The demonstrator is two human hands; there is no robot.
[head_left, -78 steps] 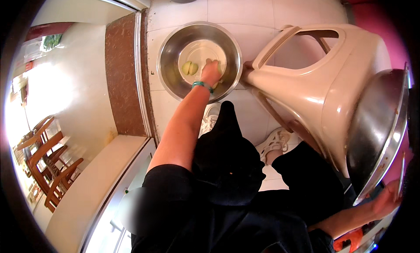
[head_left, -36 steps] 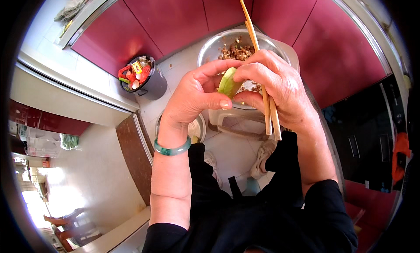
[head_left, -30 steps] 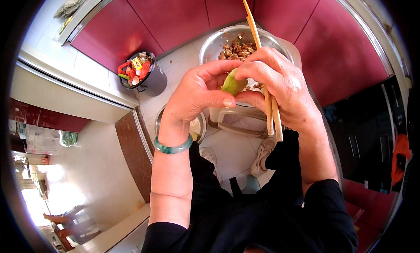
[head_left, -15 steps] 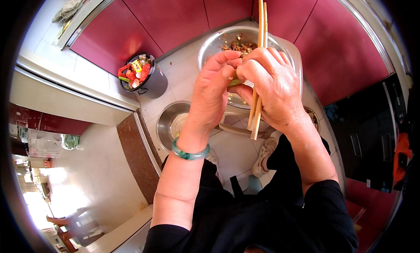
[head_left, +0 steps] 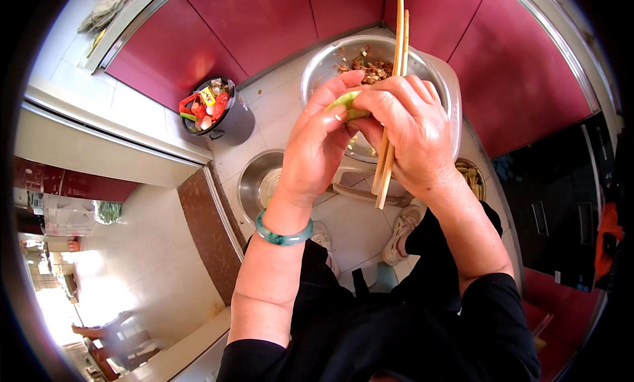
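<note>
Seen from above, dark red cabinet doors [head_left: 264,25] fill the top of the view, with a pale tiled floor [head_left: 277,117] below them. On the floor stands a large round steel bowl of brown chopped filling [head_left: 370,68], set on a beige plastic stool [head_left: 454,111]. To its lower left sits a smaller empty-looking steel bowl [head_left: 254,184], and further left a black bin full of colourful scraps [head_left: 214,108].

The left hand [head_left: 317,147], with a green bangle [head_left: 282,231] on its wrist, and the right hand [head_left: 413,137] meet in front of the large bowl. Between them is a small pale green dumpling wrapper [head_left: 347,104], held above the bowl's near rim. Its long axis runs roughly left to right, tilting up toward the right. The left thumb and fingers [head_left: 333,114] pinch its left end; the right fingers curl over its right end, pressed together.

The right hand also grips a pair of long wooden chopsticks [head_left: 393,84], nearly upright in the view, tips pointing up past the bowl, blunt ends toward the person's lap.
</note>
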